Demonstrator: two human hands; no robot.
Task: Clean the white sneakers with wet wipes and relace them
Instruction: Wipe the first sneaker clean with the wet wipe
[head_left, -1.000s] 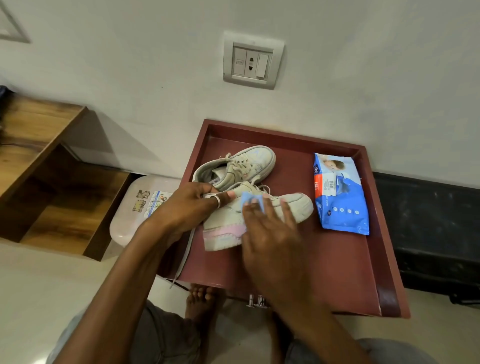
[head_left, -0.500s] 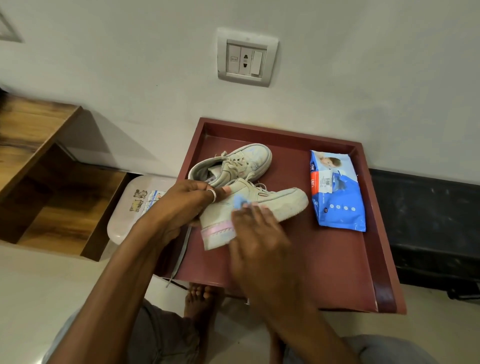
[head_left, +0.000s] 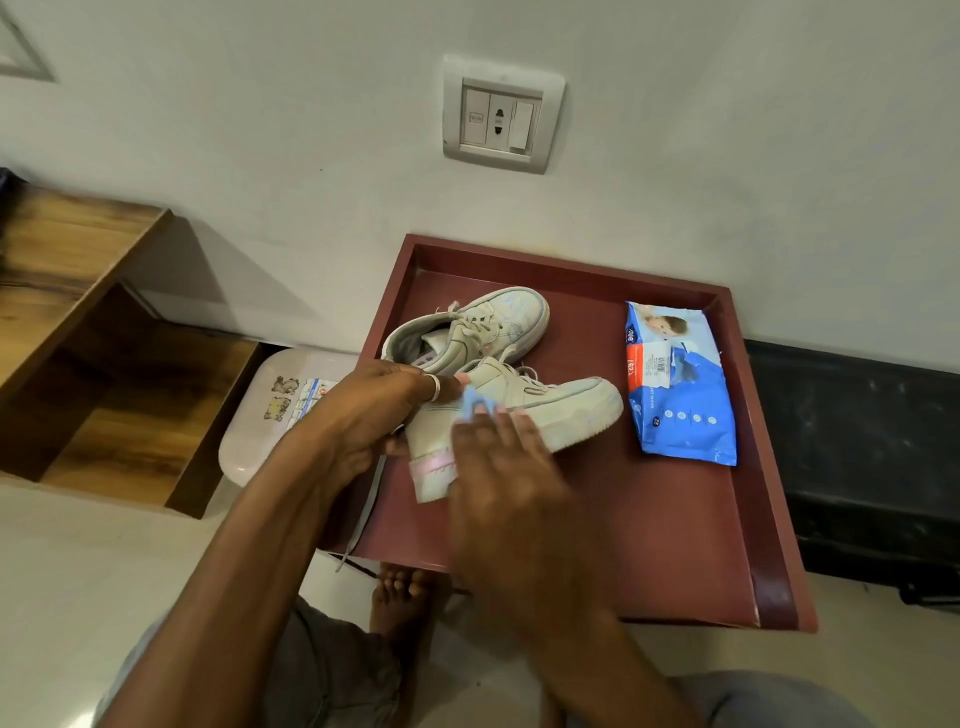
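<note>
- The near sneaker (head_left: 561, 410) lies on the dark red table (head_left: 660, 525), toe pointing right towards the wipe pack, its heel with a pink band lifted a little off the surface.
- The left hand (head_left: 379, 415) grips this sneaker at the collar and heel. Its fingers (head_left: 415, 375) curl over the top edge, and one of them wears a ring (head_left: 434, 387).
- The right hand (head_left: 506, 467) lies over the sneaker's side, blurred. Its fingers (head_left: 501, 423) are straight and close together and press a blue wet wipe (head_left: 474, 402) against the upper. A crumpled corner of the wipe pokes out past the fingertips. Where the thumb sits I cannot tell.
- A loose lace (head_left: 366, 512) hangs from the heel end over the table's front edge.
- The far sneaker (head_left: 488, 325) rests just behind the near one, touching it, with its toe angled up and right and its lace in the eyelets.
- A blue pack of wipes (head_left: 675, 395) lies flat on the right part of the table, apart from both shoes.
- A wall socket (head_left: 501, 117) is on the wall above the table.
- A wooden shelf (head_left: 78, 332) stands at left, with a pale stool (head_left: 254, 421) bearing stickers between it and the table.
- A bare foot (head_left: 400, 597) shows below the table's front edge.
</note>
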